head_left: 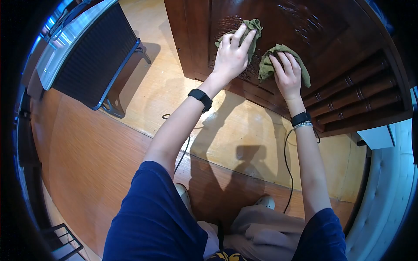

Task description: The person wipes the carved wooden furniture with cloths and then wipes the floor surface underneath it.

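Note:
A dark, carved wooden panel (278,21) with turned spindles stands before me, glossy in its raised parts. Against its carved surface my left hand (234,54) presses a green cloth (254,27), fingers bent over the fabric. Lower and to the right, my right hand (287,74) holds a second green cloth (301,65) to the same panel. Both cloths are crumpled, and part of each is hidden beneath the fingers. A black band sits on each wrist, with a beaded bracelet beside the right one.
To the left stands a dark ribbed unit (98,56) with a pale top and metal feet. Thin black cables (287,161) hang from my wrists toward the floor (104,143). At the right is a pale tufted piece of furniture (387,195). My shoes are below.

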`<state>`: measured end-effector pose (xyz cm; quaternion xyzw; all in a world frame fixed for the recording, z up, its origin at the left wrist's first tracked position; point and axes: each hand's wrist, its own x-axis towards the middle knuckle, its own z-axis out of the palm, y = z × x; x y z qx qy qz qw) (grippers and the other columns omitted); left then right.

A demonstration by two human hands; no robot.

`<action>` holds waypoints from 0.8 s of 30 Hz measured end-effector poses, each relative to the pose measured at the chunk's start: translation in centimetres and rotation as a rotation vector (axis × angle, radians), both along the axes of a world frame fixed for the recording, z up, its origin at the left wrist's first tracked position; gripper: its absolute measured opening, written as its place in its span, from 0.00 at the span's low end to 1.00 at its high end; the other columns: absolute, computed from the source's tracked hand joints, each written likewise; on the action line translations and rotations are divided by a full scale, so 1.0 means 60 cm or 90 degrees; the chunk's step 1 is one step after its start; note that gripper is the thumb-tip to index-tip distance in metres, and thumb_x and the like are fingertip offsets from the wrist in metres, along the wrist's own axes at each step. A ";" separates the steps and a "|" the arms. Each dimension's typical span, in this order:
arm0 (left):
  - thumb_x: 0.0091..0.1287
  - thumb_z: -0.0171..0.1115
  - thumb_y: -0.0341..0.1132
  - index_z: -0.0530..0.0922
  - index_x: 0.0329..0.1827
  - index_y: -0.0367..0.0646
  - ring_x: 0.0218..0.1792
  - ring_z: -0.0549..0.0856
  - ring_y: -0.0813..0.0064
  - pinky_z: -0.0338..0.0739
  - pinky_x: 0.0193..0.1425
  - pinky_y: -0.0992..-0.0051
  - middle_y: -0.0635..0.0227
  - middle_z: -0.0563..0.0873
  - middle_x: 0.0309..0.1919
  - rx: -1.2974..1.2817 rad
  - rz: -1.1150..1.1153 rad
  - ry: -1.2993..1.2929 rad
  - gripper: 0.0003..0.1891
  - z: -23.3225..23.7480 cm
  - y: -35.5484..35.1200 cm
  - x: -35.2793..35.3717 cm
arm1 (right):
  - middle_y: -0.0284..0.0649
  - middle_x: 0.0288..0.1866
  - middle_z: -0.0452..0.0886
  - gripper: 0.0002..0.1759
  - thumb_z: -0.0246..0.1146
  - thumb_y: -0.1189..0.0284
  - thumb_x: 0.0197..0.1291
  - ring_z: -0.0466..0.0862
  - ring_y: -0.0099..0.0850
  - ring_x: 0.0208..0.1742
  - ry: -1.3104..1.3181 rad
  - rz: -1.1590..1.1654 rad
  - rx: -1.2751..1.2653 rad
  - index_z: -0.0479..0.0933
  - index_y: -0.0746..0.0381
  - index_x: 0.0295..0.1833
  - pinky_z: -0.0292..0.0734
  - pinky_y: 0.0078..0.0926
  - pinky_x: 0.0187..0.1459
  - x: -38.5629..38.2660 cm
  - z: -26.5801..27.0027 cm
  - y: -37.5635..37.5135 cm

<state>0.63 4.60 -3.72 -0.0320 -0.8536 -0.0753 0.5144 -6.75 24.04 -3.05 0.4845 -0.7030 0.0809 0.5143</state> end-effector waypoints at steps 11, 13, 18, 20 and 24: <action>0.49 0.61 0.23 0.65 0.69 0.47 0.55 0.69 0.52 0.71 0.60 0.60 0.55 0.63 0.64 0.007 -0.004 0.000 0.39 -0.001 0.004 0.001 | 0.34 0.58 0.76 0.17 0.59 0.74 0.56 0.74 0.33 0.61 -0.022 0.012 0.034 0.80 0.55 0.52 0.71 0.30 0.58 0.005 -0.008 0.004; 0.49 0.61 0.23 0.65 0.69 0.47 0.55 0.69 0.52 0.71 0.60 0.60 0.55 0.63 0.64 0.007 -0.006 0.002 0.39 -0.001 0.005 0.001 | 0.34 0.58 0.76 0.17 0.59 0.74 0.56 0.74 0.33 0.61 -0.025 0.013 0.036 0.80 0.55 0.52 0.71 0.30 0.58 0.005 -0.011 0.005; 0.49 0.61 0.23 0.65 0.69 0.47 0.56 0.69 0.52 0.71 0.60 0.60 0.54 0.62 0.65 0.003 0.003 -0.008 0.38 -0.004 0.005 0.001 | 0.34 0.58 0.76 0.17 0.58 0.74 0.56 0.73 0.33 0.62 -0.030 0.010 0.039 0.79 0.55 0.53 0.71 0.31 0.58 0.004 -0.014 0.006; 0.49 0.61 0.23 0.65 0.69 0.46 0.55 0.68 0.52 0.71 0.60 0.60 0.54 0.62 0.65 0.011 0.002 -0.012 0.38 -0.005 0.008 0.001 | 0.33 0.58 0.76 0.17 0.58 0.74 0.56 0.73 0.33 0.62 -0.031 0.015 0.036 0.79 0.55 0.53 0.71 0.31 0.58 0.005 -0.014 0.006; 0.47 0.63 0.24 0.67 0.68 0.49 0.52 0.70 0.56 0.73 0.58 0.63 0.58 0.65 0.64 0.017 0.024 0.011 0.39 -0.007 0.012 -0.001 | 0.33 0.59 0.76 0.17 0.58 0.74 0.56 0.72 0.32 0.63 -0.032 0.013 0.034 0.79 0.55 0.53 0.71 0.31 0.59 0.003 -0.015 0.004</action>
